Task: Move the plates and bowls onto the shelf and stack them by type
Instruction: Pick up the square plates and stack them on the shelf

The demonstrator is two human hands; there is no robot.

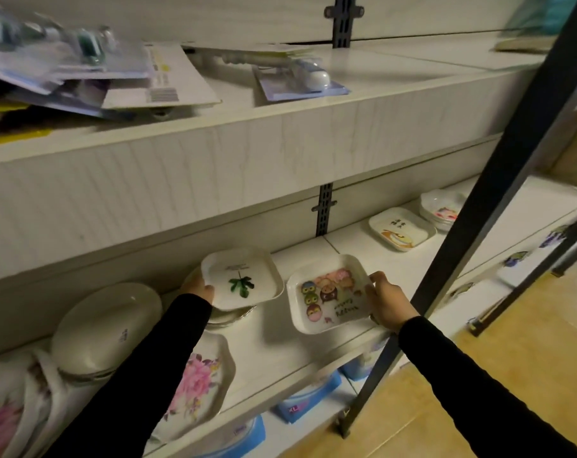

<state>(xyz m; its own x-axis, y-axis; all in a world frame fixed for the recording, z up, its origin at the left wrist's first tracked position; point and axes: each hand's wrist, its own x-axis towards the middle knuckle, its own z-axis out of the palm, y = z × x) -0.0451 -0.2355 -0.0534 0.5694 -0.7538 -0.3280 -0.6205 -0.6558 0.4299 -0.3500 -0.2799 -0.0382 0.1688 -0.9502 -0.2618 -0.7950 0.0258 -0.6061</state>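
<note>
White melamine, judging by the gloss, makes up the two shallow square plates in hand. Each is probably light, stiff and a little slick, and safest pinched at the raised rim with a thumb on top and fingers beneath. The dark slotted upright (323, 209) at the back of the shelf (274, 355) serves as the marker. Below and to its left, the left hand (198, 287) curls round the left edge of the leaf-print plate (242, 280) and holds it tilted above a low stack of plates (229, 317) whose type is mostly hidden. Below and slightly right of the upright, the right hand (388, 304) grips the right rim of the owl-print plate (328, 294), thumb over the lip, near the board's front edge; whether its base touches the board cannot be told. Both plates are empty. Farther left of the upright sits a pile of plain oval dishes (105, 322), with a pink-flower plate (198, 381) in front of them near the edge. To the upright's right lies a single square plate with an orange print (401, 228), and beyond it a short stack of small dishes (441, 206). Lower than the upright, under the board, lie blue packs (308, 396). The two held plates look alike in shape, so they should nest.
</note>
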